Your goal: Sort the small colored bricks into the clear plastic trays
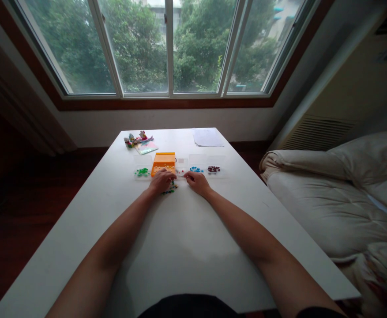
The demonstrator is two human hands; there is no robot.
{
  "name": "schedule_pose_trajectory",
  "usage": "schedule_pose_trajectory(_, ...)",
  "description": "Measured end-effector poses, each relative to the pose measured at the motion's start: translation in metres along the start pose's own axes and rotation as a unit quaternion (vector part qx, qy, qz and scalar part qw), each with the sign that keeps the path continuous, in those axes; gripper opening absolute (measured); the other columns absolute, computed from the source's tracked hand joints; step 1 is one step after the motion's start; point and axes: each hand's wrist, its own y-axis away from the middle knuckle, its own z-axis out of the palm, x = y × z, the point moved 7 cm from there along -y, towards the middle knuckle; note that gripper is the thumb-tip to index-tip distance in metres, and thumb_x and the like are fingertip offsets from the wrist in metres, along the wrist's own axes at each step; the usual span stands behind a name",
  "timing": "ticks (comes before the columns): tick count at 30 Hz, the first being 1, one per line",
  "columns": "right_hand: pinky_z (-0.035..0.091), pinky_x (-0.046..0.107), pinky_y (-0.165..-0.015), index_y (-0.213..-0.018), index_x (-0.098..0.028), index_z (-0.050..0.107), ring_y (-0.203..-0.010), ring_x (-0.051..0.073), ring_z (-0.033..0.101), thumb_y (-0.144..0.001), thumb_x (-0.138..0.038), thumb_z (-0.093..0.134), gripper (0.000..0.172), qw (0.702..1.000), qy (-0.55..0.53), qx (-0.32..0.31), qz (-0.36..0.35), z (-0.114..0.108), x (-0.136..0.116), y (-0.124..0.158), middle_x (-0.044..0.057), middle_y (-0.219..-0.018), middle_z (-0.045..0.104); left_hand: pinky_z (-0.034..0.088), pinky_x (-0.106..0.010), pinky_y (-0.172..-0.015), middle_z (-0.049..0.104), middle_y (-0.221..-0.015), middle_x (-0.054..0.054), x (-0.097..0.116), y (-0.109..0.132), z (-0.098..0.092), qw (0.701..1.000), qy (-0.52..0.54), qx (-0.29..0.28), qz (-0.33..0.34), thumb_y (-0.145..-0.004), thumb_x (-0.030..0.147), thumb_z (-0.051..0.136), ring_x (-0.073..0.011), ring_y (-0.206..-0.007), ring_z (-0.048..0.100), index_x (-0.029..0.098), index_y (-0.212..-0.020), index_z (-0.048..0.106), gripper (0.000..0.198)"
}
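Note:
My left hand (162, 180) is at the front edge of an open orange box (165, 157) that holds small pale pieces. Its fingers are drawn together; whatever is between them is too small to make out. My right hand (197, 181) is closed in a pinch just to the right, its fingertips pointing at the left hand, on something too small to name. Small mixed-colour pieces (170, 190) lie on the table below the left hand. Clear boxes hold green pieces (142, 171), blue pieces (196, 169) and dark brown pieces (214, 169). A few red pieces (182, 171) show between the hands.
The white table (193, 247) extends toward me. Small colourful figures (142, 136) and a pale card (147, 147) are at the back left. Paper sheets (208, 137) lie at the back right. A cream sofa (332, 190) stands to the right, and a window is ahead.

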Motion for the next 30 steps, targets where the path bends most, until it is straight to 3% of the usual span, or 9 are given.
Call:
schedule_pose_trajectory(16,0.038,0.025,-0.066,-0.095,-0.021,0.072,-0.064,0.014,0.053,-0.086,-0.018,0.056,0.019,1.0,-0.007,-0.002,0.002,0.0,0.0,0.0,0.0,-0.071,0.064,0.049,-0.032,-0.096,0.071,-0.097,-0.003,0.005,0.003,0.002,0.998,0.058,-0.007,0.002,-0.069,-0.006,0.044,-0.0188,-0.101,0.061,0.025,-0.099,0.077,0.055)
schedule_pose_trajectory(23,0.038,0.025,-0.065,-0.095,-0.021,0.072,-0.064,0.014,0.053,-0.087,-0.019,0.056,0.018,1.0,-0.002,-0.002,-0.002,0.0,-0.001,0.0,0.0,-0.072,0.065,0.05,-0.032,-0.091,0.07,-0.096,-0.004,0.012,0.003,0.006,0.995,0.096,-0.035,0.013,-0.071,0.0,0.047,-0.0196,-0.098,0.06,0.024,-0.098,0.076,0.047)
schedule_pose_trajectory(30,0.037,0.025,-0.065,-0.095,-0.021,0.072,-0.064,0.014,0.053,-0.086,-0.019,0.056,0.018,1.0,-0.005,0.002,-0.001,0.0,0.002,0.0,0.0,-0.072,0.066,0.046,-0.039,-0.094,0.071,-0.098,-0.006,0.02,0.002,0.002,0.996,0.043,-0.061,0.05,-0.08,0.014,0.058,-0.0246,-0.1,0.056,0.026,-0.097,0.076,0.027)
